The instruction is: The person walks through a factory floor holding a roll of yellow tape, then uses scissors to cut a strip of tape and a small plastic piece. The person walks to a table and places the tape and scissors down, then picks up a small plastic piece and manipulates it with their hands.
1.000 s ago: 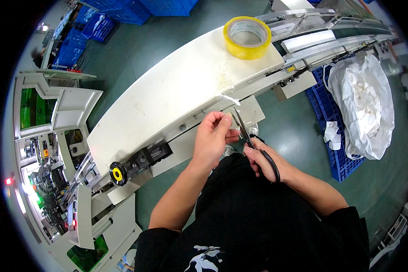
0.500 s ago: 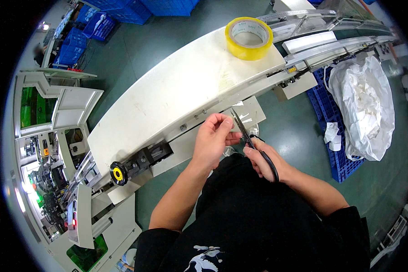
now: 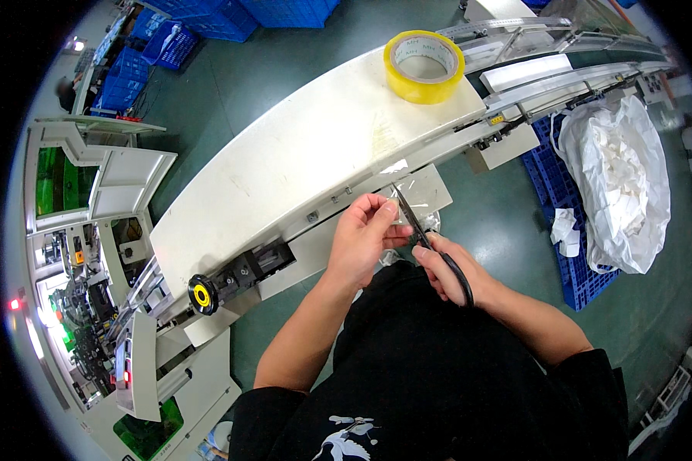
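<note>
My left hand is closed in a pinch, thumb against fingers, on a piece of clear plastic film. The film shows mainly by its glints, and its exact outline is hard to make out. In my right hand is a pair of scissors with dark blades and black handles. Its blades point up and to the left, their tips just beside my left thumb and at the film. A roll of clear yellowish tape lies on the white machine top beyond my hands.
A black knob with a yellow ring juts from the machine's near left. Conveyor rails run off to the far right. At the right, a white sack of white scraps rests on a blue pallet. Blue crates stand far left.
The film's glints have shifted and spread beyond the scissor tips, with a bright patch now by the machine edge. Both hands and the scissors stay almost in place.
</note>
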The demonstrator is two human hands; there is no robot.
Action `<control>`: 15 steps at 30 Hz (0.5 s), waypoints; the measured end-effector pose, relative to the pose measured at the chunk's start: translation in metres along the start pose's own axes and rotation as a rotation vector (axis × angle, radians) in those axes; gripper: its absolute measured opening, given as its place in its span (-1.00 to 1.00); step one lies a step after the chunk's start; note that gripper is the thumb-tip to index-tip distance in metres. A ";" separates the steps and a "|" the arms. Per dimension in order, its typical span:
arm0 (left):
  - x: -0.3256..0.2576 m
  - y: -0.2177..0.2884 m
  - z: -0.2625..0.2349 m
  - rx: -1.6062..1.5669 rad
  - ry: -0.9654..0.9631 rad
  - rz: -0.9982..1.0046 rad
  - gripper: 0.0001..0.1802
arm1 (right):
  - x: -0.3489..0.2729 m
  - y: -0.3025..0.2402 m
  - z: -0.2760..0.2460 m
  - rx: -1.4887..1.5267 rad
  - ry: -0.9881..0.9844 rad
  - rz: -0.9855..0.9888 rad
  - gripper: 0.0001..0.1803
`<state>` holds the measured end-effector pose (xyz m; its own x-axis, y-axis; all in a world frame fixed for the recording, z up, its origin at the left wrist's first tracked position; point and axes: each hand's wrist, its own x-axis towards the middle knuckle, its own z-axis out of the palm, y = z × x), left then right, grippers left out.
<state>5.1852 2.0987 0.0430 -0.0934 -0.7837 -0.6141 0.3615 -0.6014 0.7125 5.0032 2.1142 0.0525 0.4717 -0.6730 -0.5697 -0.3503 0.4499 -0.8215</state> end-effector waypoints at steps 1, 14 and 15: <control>0.000 0.000 0.000 0.000 0.001 -0.005 -0.82 | 0.001 -0.001 -0.001 0.004 -0.013 0.008 -0.66; 0.002 -0.002 -0.004 -0.011 -0.039 -0.023 -0.83 | 0.004 -0.010 -0.001 0.029 -0.012 0.069 -0.64; 0.002 -0.002 -0.004 -0.011 -0.047 -0.025 -0.83 | 0.005 -0.010 -0.002 0.024 -0.015 0.049 -0.64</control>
<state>5.1881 2.0993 0.0386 -0.1460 -0.7749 -0.6149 0.3689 -0.6194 0.6930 5.0073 2.1054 0.0579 0.4663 -0.6414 -0.6092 -0.3541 0.4958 -0.7930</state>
